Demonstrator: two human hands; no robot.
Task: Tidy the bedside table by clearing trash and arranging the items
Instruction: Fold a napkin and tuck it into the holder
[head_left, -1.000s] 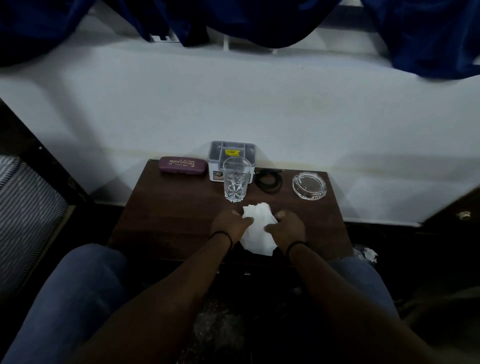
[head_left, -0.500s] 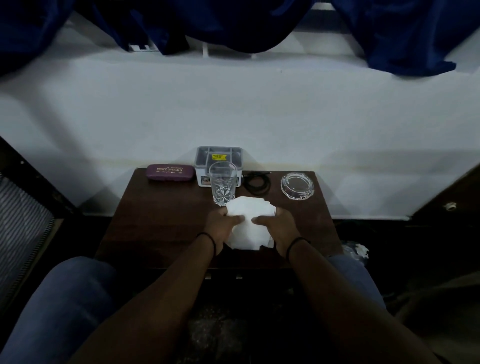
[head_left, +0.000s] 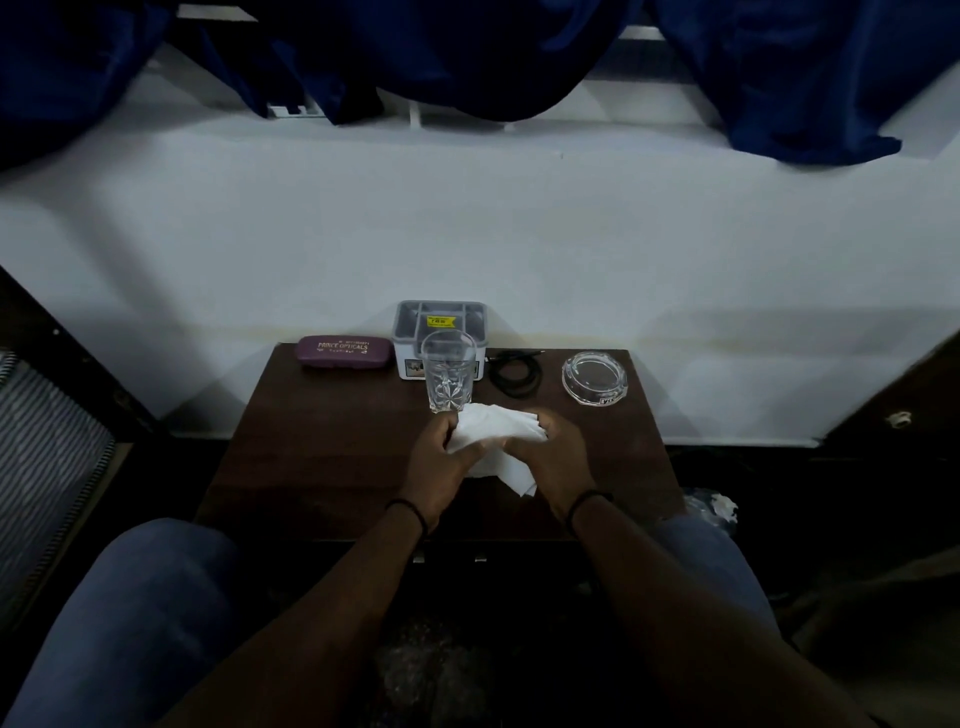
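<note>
1. Left hand (head_left: 441, 457) and right hand (head_left: 556, 457) meet over the middle of the dark wood surface (head_left: 322, 447), just in front of the glass (head_left: 450, 370). Forearms come in from the near edge and converge; a thin dark band sits on each wrist.
2. Grip, left: fingers curled and clamped on the left side of the white tissue (head_left: 496, 441), thumb pressing across its middle.
3. Grip, right: fingers curled shut on the tissue's right side, knuckles up.
4. Tissue is crumpled and bunched between both hands. Its far edge sits just in front of the glass base; I can't tell if they touch. A loose corner hangs out toward the person, below the right hand. Can't tell whether it rests on the surface or is lifted.
5. Glass stands upright, clear, cut pattern at the base, nearest thing to the hands.
6. Directly behind the glass: a grey-white box (head_left: 440, 332) with a yellow label on top, partly hidden by the glass.
7. Left of the glass: a purple spectacle case (head_left: 344, 352), at the back edge.
8. Right of the glass: a coiled black cable (head_left: 516, 372), then a clear glass ashtray (head_left: 595, 376) further right.
9. Behind the glass, a white wall; blue curtains (head_left: 779, 78) hang above it.
</note>
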